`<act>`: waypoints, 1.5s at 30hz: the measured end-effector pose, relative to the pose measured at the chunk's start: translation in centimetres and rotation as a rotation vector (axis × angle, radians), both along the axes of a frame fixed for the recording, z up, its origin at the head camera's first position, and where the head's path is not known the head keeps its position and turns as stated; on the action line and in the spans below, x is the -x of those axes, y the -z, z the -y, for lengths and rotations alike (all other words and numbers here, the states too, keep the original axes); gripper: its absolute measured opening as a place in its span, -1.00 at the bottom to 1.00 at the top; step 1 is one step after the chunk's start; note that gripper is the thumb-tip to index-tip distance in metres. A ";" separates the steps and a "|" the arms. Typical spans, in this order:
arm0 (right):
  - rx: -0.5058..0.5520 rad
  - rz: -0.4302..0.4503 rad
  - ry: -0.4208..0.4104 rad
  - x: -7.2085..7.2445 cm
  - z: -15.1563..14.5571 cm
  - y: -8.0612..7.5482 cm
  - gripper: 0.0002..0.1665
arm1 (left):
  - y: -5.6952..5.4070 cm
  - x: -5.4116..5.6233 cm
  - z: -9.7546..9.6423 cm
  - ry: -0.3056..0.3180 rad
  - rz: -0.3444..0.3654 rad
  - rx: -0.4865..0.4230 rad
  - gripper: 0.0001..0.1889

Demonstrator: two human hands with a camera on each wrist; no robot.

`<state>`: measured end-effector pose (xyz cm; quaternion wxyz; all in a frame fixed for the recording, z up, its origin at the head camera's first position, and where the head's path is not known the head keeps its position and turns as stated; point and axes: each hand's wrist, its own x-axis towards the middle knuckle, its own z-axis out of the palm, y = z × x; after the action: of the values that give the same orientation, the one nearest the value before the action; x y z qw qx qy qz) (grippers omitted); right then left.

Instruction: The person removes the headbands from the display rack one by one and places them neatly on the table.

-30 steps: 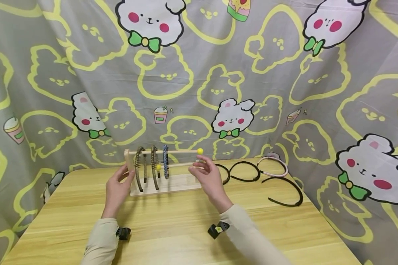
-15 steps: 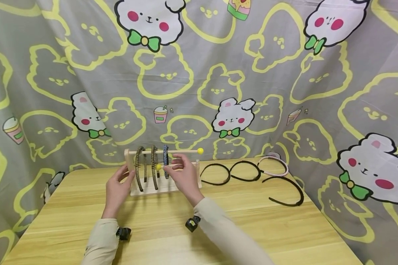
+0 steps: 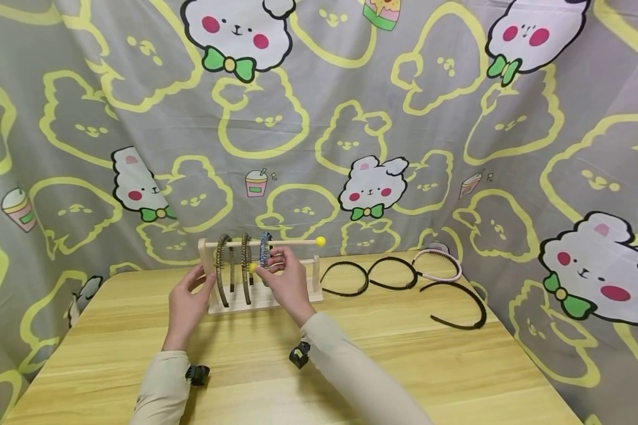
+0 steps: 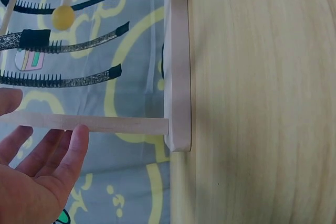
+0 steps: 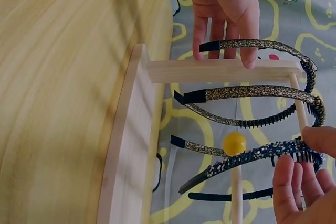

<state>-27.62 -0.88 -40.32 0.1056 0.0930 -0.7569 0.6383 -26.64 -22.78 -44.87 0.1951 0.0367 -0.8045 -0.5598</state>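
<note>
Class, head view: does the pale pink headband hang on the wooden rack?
No, the pale pink headband lies on the table apart from the rack.

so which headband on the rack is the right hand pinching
The sparkly blue headband, rightmost of three; the left one and middle one look gold and black.

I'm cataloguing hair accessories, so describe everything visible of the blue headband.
The blue headband is a slim arch with pale, glittery speckles like beading, plain dark ends and dark comb teeth inside. It hangs ends-down over the upper wooden rod, right of two gold-flecked headbands; the right hand grips it.
</note>
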 end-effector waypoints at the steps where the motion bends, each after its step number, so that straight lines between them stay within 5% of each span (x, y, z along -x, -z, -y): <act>1: -0.004 -0.003 0.002 0.0 0.0 0.0 -0.57 | 0.0 0.0 0.0 0.002 -0.002 -0.001 -0.45; 15: -0.022 -0.107 0.060 -0.4 -1.1 -2.1 -0.57 | 0.0 0.0 0.0 0.006 -0.003 -0.011 -0.46; 45: 0.357 -0.045 0.120 -2.9 -12.7 -3.3 -0.55 | 0.1 -0.1 -0.1 -0.014 0.016 0.019 -0.46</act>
<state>-24.69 11.85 -37.00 0.1753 0.0416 -0.6332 0.7527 -26.51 -22.72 -44.94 0.1931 0.0450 -0.8110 -0.5504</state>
